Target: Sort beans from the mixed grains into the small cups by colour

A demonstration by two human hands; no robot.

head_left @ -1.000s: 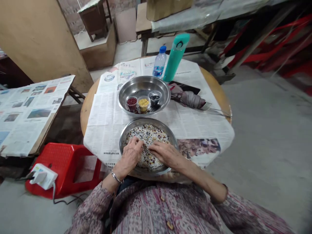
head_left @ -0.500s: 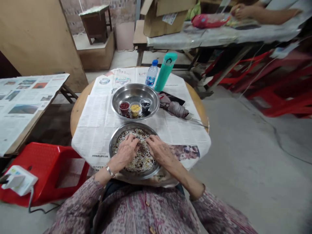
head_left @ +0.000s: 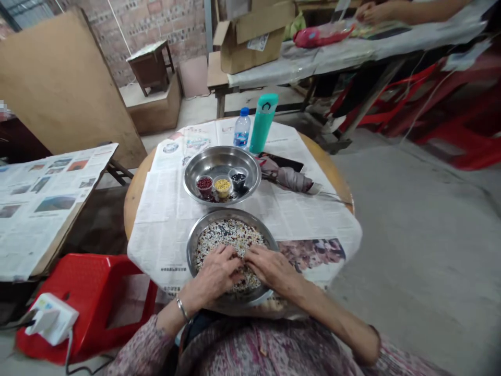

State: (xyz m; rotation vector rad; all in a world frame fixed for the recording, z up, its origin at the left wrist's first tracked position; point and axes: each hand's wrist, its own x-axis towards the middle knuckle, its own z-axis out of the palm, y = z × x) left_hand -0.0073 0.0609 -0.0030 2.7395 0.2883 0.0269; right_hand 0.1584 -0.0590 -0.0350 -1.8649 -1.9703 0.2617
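Left hand (head_left: 215, 272) and right hand (head_left: 271, 269) have drawn in close together, palms down with fingers nearly meeting, nothing clearly pinched. They're pressing on the mixed grains (head_left: 229, 239), which lie spread inside the steel bowl (head_left: 230, 211), hands at its near side.

The left hand (head_left: 215, 274) and right hand (head_left: 272, 270) rest palm-down, almost touching, on mixed grains (head_left: 229, 237) in a steel pan (head_left: 189, 256). The pan sits on newspaper (head_left: 164, 209) covering a round wooden table (head_left: 135, 209). Just beyond it, a steel bowl (head_left: 221, 156) holds three cups (head_left: 223, 187) of red, yellow and black grains. Further back stand a water bottle (head_left: 241, 129) and a green flask (head_left: 263, 122). A folded umbrella (head_left: 287, 177) lies right of the bowl.
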